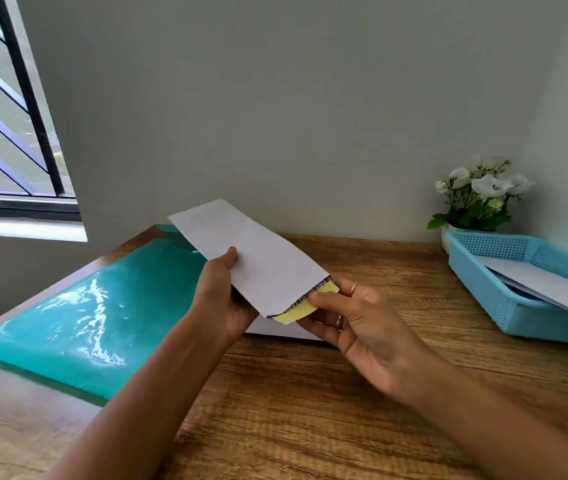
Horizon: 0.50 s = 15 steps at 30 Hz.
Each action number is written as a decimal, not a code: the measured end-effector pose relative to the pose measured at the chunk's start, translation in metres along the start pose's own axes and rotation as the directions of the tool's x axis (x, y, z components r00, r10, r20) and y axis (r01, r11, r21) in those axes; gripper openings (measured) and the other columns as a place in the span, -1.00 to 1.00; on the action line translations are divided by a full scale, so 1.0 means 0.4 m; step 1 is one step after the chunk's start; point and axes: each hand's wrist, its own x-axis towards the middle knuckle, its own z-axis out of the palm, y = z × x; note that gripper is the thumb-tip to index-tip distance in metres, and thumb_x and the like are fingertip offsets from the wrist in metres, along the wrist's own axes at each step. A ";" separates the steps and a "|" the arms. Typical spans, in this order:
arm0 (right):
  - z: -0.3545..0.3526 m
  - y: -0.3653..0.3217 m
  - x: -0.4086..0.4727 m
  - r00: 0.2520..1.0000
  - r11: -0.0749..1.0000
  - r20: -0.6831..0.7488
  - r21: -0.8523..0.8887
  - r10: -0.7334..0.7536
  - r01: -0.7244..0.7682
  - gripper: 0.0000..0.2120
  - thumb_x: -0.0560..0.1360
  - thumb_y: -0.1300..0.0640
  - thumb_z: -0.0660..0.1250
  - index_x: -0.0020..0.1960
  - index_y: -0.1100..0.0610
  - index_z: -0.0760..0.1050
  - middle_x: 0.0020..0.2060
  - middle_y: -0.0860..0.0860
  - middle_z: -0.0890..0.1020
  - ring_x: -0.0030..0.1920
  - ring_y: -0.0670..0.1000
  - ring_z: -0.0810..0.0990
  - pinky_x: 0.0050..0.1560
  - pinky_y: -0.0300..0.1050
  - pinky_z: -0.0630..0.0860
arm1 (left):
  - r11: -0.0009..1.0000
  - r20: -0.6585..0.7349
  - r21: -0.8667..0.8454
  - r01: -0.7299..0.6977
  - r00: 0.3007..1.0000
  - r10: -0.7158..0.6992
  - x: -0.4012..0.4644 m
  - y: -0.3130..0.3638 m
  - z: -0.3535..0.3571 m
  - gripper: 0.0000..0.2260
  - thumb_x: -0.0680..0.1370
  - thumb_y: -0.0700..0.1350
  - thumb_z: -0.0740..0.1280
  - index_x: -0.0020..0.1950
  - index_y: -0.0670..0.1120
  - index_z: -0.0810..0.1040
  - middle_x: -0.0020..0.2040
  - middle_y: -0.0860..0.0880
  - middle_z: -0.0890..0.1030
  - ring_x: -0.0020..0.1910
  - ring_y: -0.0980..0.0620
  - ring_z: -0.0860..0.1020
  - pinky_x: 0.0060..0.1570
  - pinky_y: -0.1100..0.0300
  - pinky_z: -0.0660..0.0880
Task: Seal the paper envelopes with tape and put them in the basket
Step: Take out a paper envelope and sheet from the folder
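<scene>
I had the white envelope (258,258) up in the air over the wooden surface (310,410), its long axis running from far left down toward near right, so the open mouth pointed at my right hand (362,327) and the closed end pointed away toward the wall. My left hand (222,296) was the nearer one to the body of the envelope: its grip was clenched on the lower left edge, thumb on the face that I could see, the fingers hidden behind the paper. My right hand sat just at the mouth, thumb and forefinger pinching the yellow strip (305,306) that stuck out from under the open end; the other fingers were loosely curled beneath it. I could not tell whether that yellow piece was the flap's tape backing or a slip inside.

I judged the sealing not yet done, since the mouth looked open with its patterned lining showing. The next move turned on the right hand working along that short edge while the left held the long axis steady.

The blue basket (490,289) stood well apart at the right side of the surface, with white envelopes (545,282) already lying in it. Another white sheet (275,330) lay on the surface under my hands, beside a teal folder (85,306).
</scene>
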 end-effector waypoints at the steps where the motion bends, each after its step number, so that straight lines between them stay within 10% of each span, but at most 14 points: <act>1: -0.003 0.002 0.002 0.999 0.999 -0.039 -0.038 -0.028 0.026 -0.71 0.46 0.35 0.34 0.15 0.15 0.48 0.00 0.10 0.69 -0.04 0.04 0.69 -0.12 -0.08 0.65 | 0.999 0.008 0.030 -0.013 1.000 0.013 -0.001 -0.003 0.002 -0.92 0.62 -0.10 0.18 0.02 -0.08 0.43 0.02 -0.13 0.62 -0.03 -0.13 0.60 -0.13 -0.09 0.53; 4: -0.019 0.016 0.011 0.946 0.815 -0.102 -0.542 -0.307 0.206 -0.65 0.45 0.13 0.42 0.19 -0.01 0.41 0.03 -0.14 0.61 -0.04 -0.21 0.61 -0.13 -0.39 0.55 | 0.995 0.079 0.089 -0.034 0.996 0.027 -0.006 -0.017 0.012 -0.87 0.61 -0.06 0.20 0.08 -0.08 0.46 0.04 -0.12 0.63 0.02 -0.12 0.61 -0.02 -0.07 0.53; 7: -0.041 0.013 0.021 0.785 0.238 0.188 -0.889 -0.590 0.392 -0.48 0.50 0.10 0.37 0.37 -0.16 0.26 0.18 -0.23 0.43 0.07 -0.29 0.45 -0.10 -0.59 0.37 | 0.995 0.161 0.104 0.000 0.987 -0.017 -0.014 -0.032 0.017 -0.81 0.61 -0.04 0.19 0.13 -0.09 0.48 0.03 -0.13 0.65 0.02 -0.12 0.62 -0.04 -0.06 0.54; 10: -0.063 0.006 0.035 0.651 -0.306 0.543 -0.839 -0.530 0.451 -0.52 0.52 0.09 0.17 0.44 -0.07 0.30 0.44 -0.08 0.33 0.34 -0.07 0.33 0.32 -0.22 0.29 | 0.990 0.273 0.131 0.052 0.958 -0.086 -0.028 -0.045 0.020 -0.73 0.60 0.03 0.18 0.14 -0.11 0.51 0.00 -0.16 0.67 -0.01 -0.12 0.64 -0.04 -0.07 0.55; 15: -0.049 0.033 0.033 0.689 -0.167 0.568 -0.812 -0.450 0.560 -0.49 0.58 0.17 0.09 0.47 -0.21 0.17 0.44 -0.17 0.29 0.41 -0.09 0.31 0.37 -0.18 0.32 | 0.988 0.299 0.082 0.127 0.943 -0.146 -0.040 -0.047 0.028 -0.58 0.49 0.11 0.31 0.21 -0.13 0.40 0.10 -0.25 0.62 0.09 -0.19 0.60 0.11 -0.10 0.50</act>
